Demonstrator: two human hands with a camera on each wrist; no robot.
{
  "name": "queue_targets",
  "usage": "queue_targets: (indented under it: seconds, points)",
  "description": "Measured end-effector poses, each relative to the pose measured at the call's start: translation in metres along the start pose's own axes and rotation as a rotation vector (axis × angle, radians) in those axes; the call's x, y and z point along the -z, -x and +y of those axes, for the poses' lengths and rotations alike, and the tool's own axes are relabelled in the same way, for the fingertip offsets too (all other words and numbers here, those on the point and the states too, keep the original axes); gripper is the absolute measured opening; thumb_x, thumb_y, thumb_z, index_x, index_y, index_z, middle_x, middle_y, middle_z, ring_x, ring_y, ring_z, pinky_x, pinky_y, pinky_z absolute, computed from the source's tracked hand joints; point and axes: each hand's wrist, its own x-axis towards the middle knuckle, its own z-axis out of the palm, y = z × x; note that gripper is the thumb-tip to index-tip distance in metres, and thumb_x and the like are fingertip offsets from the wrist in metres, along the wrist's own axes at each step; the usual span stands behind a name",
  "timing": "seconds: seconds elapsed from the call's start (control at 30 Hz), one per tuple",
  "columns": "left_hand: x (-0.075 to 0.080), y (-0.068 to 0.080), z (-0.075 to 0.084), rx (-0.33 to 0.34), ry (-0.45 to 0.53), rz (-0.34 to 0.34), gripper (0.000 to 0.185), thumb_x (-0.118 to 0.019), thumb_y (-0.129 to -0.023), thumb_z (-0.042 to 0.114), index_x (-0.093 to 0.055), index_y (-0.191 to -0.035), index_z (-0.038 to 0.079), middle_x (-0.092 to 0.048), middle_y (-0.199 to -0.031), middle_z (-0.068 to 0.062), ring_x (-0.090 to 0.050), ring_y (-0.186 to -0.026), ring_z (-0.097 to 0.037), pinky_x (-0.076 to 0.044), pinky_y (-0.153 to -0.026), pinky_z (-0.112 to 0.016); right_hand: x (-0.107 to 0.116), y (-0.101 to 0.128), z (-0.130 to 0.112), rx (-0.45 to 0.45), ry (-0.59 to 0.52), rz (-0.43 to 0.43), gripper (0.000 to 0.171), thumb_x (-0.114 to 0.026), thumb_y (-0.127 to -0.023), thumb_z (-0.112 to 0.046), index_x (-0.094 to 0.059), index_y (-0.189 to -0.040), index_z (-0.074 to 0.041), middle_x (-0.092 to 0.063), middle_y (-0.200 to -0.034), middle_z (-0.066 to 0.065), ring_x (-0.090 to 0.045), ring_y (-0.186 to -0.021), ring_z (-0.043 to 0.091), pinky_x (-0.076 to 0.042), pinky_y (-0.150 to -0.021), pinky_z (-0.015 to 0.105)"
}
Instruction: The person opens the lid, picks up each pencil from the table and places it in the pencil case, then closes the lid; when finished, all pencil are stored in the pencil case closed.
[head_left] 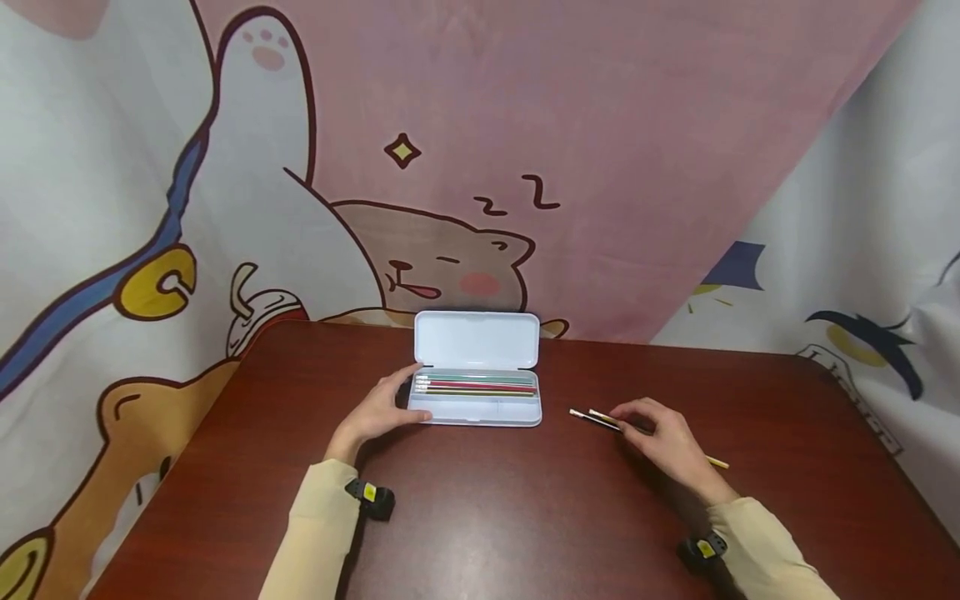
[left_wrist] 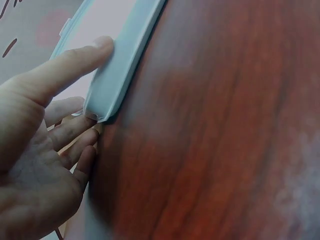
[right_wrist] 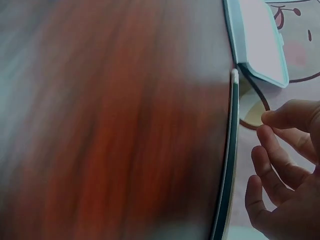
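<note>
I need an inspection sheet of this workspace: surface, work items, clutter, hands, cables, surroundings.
Surface: dark red-brown table, bare where visible.
Work items: white pencil case, lid open and upright, several pencils lying inside; two pencils on the table to its right.
Clutter: nothing seen.
Hands: left hand rests on the case's left end, thumb along the front edge; right hand has its fingertips at the loose pencils, a firm grip cannot be told.
Cables: nothing seen; a small camera unit sits on each wrist.
Surroundings: cartoon-print cloth hangs behind the table.
</note>
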Motion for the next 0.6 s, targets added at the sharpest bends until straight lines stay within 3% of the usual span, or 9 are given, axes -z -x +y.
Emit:
queue_targets:
  seconds: [0.33, 0.6]
  points:
    - [0.0, -0.001, 0.0, 0.008, 0.03, -0.015, 0.087, -0.082, -0.077, 0.025, -0.035, -0.149, 0.008, -0.042, -0.142, -0.02, -0.032, -0.13, -0.038, -0.023, -0.106, -0.062, 0.032, 0.017, 0.011, -0.026, 0.118, -0.027, 0.023, -0.074, -0.08, 0.004, -0.072, -0.097, -0.01, -0.065, -0.094, -0.004, -0.06, -0.083, 0.008, -0.051, -0.068, 0.027]
    - [-0.002, -0.001, 0.0, 0.025, 0.06, -0.01, 0.086, -0.083, -0.077, 0.022, -0.036, -0.148, 0.01, -0.044, -0.139, -0.02, -0.035, -0.128, -0.037, -0.023, -0.107, -0.062, 0.05, 0.026, 0.019, 0.002, 0.181, -0.026, 0.023, -0.076, -0.079, 0.002, -0.072, -0.097, -0.012, -0.065, -0.094, -0.005, -0.06, -0.086, 0.011, -0.046, -0.068, 0.021]
